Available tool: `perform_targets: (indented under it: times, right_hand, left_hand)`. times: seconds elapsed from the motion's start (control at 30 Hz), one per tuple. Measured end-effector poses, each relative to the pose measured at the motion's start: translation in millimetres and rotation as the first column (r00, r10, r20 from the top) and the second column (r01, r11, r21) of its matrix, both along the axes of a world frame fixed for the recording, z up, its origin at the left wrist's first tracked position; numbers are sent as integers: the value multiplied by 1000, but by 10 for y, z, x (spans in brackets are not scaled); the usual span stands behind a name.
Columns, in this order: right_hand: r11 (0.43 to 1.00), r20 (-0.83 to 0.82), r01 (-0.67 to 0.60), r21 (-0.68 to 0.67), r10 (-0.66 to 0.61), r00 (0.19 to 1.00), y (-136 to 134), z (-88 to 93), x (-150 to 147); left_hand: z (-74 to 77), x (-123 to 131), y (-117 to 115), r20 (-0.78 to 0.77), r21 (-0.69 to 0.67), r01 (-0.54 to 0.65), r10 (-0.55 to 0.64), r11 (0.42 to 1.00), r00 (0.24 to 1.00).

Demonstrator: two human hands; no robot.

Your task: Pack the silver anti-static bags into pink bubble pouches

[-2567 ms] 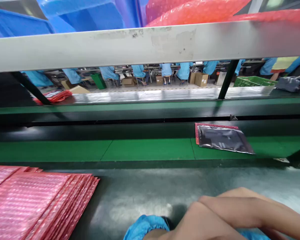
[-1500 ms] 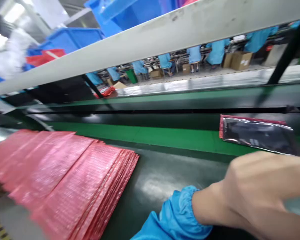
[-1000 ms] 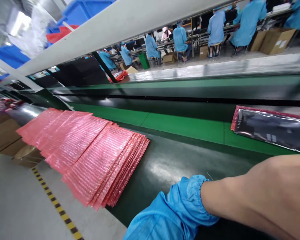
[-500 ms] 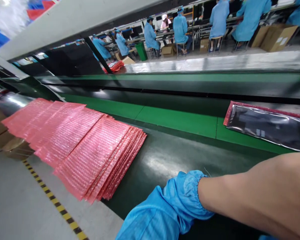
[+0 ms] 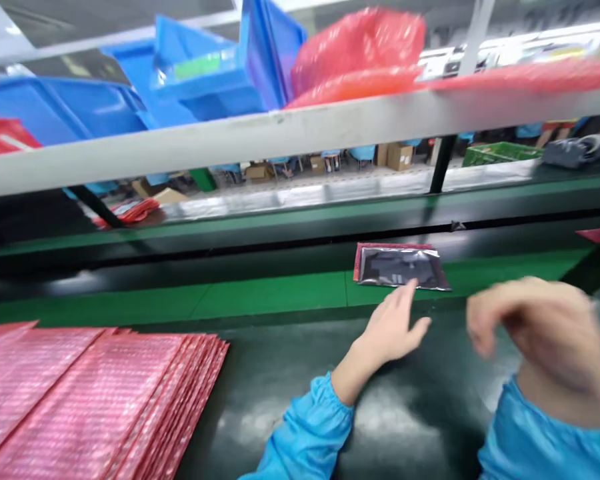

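My left hand point(image 5: 391, 325) reaches out over the dark worktop, its fingers spread and nothing in them. Its fingertips are at the near edge of a dark flat panel in shiny clear film point(image 5: 400, 265), and I cannot tell if they touch it. Under that panel shows the edge of a pink bubble-wrap bag point(image 5: 357, 261). Farther right, my right hand point(image 5: 545, 327) is raised above the worktop with bent fingers, blurred by motion; whether it grips anything is unclear. To the left lies a fanned stack of pink bubble-wrap bags point(image 5: 125, 393).
A white shelf beam point(image 5: 280, 137) crosses above the bench, bearing blue bins point(image 5: 215, 73) and red plastic bags point(image 5: 360, 53). A dark post point(image 5: 597, 260) stands beside my right hand. Green strips point(image 5: 270, 293) border the dark conveyor. Beyond, there is a green crate point(image 5: 503, 153).
My view has swung right and up. My left hand has come into view and is stretched toward the wrapped panel. My right hand now shows too, and the bag stack sits lower left.
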State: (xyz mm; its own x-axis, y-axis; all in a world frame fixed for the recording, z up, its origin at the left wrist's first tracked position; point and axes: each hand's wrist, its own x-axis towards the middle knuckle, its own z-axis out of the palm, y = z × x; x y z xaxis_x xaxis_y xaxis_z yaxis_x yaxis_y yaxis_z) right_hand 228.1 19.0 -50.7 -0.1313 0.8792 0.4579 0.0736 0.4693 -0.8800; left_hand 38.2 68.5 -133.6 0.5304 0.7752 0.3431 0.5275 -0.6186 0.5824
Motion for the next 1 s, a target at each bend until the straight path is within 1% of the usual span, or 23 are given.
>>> perform_targets:
  times: [0.03,0.07,0.1,0.13,0.17,0.2,0.23,0.27,0.3,0.33,0.4,0.5,0.53,0.6,0.7,0.8,0.87,0.93,1.0]
  right_hand:
    - [996,59,26,-83,-21,998,182,-40,66]
    - [976,124,93,-198,-69,990,390,-117,147]
    - [923,213,234,-305,-173,961,605,-228,240]
    - [828,359,421,-371,-290,887,806,-367,338]
    - [701,559,624,-346,-380,737,977,-527,434]
    - [588,752,762,-270,-365,548,1108,-696,522]
    - [527,798,815,-240,-371,475,1197,-861,595]
    - [488,827,847,-213,-371,422,1250,-1013,651]
    - [468,842,861,-197,-368,393,1276,-1141,688]
    - [465,841,863,-198,-372,394,1290,-1243,705]
    - [494,841,844,-208,-350,412,1321,-1373,683]
    - [585,831,774,-242,-287,476,1440,-1460,521]
    - [612,827,751,-248,-269,493,1489,-1480,442]
    - [652,820,713,-257,-244,518,1571,-1515,272]
    - [695,794,661,-285,-215,568,1604,-1544,55]
    - [732,737,601,-320,-206,644,1543,-1528,-75]
    - [756,676,559,-341,-216,704,1484,-1491,-147]
    - [782,591,499,-373,-215,778,1422,-1434,-251]
    - [816,478,405,-412,-186,859,1335,-1364,-415]
  left_hand:
    - [-188,-48,66,-49,-43,-96,93,995,994]
    - [-364,-105,112,-105,-79,-171,163,982,981]
    - [-523,-168,137,-148,-95,-229,214,969,966]
    - [-658,-233,142,-179,-96,-252,232,963,956]
    - [-767,-294,130,-195,-83,-252,232,964,953]
    - [-852,-347,106,-188,-60,-270,255,961,948]
    - [-916,-389,72,-180,-36,-277,266,960,947]
    - [-961,-419,37,-171,-16,-281,274,960,946]
    - [-993,-437,4,-161,-1,-283,280,959,946]
    - [-1015,-446,-21,-153,7,-280,278,960,948]
    - [-1046,-445,-41,-109,8,-282,281,959,953]
    - [-1078,-438,7,54,-26,-335,336,942,940]
    - [-1087,-440,36,124,-55,-360,364,931,923]
    - [-1102,-452,101,267,-144,-408,433,901,861]
    - [-1114,-472,188,457,-292,-428,518,855,723]
    - [-1096,-484,241,589,-393,-385,550,835,592]
    - [-1054,-497,258,649,-472,-347,586,811,485]
    - [-988,-534,263,676,-594,-277,656,755,336]
    - [-910,-607,255,656,-720,-131,729,682,195]
